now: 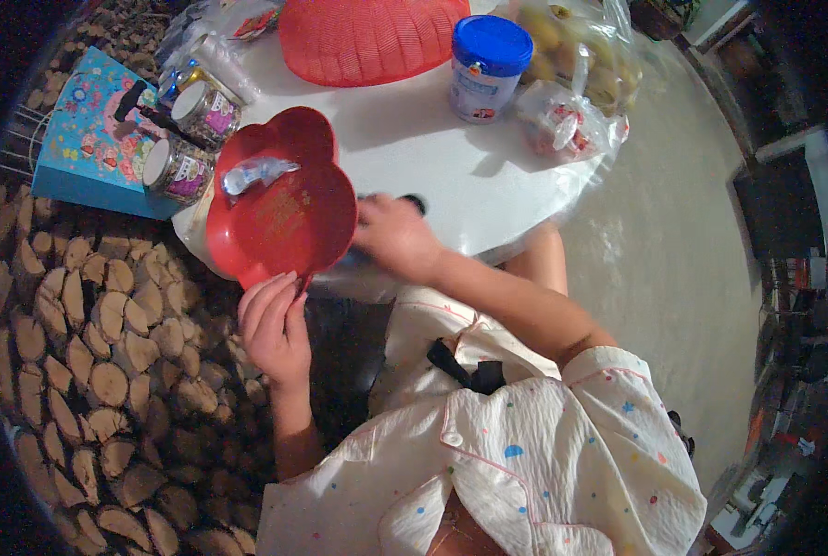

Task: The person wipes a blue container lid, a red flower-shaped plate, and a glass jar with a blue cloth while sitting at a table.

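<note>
My left hand (pixel 275 326) pinches the near rim of a red, flower-shaped plastic tray (pixel 282 222), which is tilted over the table's left edge. A small clear plastic wrapper or packet (pixel 257 174) lies inside the tray, and brownish marks show on its bottom. My right hand (pixel 396 236), blurred, is close to the tray's right side. The end of a dark object (pixel 414 203) shows just past its knuckles; whether the fingers hold it cannot be made out.
Two lidded jars (pixel 205 115) and a blue floral box (pixel 87 139) stand left. On the white table (pixel 400 153) are a red woven basket or cover (pixel 375 42), a blue-lidded tub (pixel 490 69), a bag of fruit (pixel 573 48) and a knotted plastic bag (pixel 567 125). Stacked firewood (pixel 108 382) lies left.
</note>
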A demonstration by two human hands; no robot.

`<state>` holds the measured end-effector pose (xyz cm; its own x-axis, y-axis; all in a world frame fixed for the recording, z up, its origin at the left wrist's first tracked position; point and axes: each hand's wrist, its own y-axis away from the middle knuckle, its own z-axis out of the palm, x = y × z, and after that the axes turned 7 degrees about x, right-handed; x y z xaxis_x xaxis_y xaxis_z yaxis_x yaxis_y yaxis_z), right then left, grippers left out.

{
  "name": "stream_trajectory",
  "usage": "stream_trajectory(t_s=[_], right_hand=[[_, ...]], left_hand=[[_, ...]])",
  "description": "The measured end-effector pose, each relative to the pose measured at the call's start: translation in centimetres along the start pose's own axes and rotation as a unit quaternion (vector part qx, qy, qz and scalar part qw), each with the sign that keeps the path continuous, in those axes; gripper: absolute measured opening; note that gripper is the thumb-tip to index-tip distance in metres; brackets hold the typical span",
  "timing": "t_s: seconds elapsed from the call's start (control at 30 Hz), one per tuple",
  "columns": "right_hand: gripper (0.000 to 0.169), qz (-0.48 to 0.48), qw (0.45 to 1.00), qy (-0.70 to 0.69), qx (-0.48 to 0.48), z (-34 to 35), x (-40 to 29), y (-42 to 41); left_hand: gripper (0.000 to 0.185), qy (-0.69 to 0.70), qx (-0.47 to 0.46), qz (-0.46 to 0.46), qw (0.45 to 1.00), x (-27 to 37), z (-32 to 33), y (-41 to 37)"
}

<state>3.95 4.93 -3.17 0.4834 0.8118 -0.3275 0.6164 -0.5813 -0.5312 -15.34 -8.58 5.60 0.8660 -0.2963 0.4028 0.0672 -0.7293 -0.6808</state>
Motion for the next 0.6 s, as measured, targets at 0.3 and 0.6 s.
stream_trajectory(t_s=[0.3,0.6], right_hand=[[0.066,0.349,0.907,0.234,-0.033,-19.5,7.9,14.9],[0.072,0.268,0.942,0.181,0.094,-18.3,5.0,9.0]], left_hand=[[0.014,0.056,-0.015,-0.015,0.998,-0.2,2.7,1.7],[0.015,0.069,-0.028,-0.003,0.997,0.6,3.6,0.6]])
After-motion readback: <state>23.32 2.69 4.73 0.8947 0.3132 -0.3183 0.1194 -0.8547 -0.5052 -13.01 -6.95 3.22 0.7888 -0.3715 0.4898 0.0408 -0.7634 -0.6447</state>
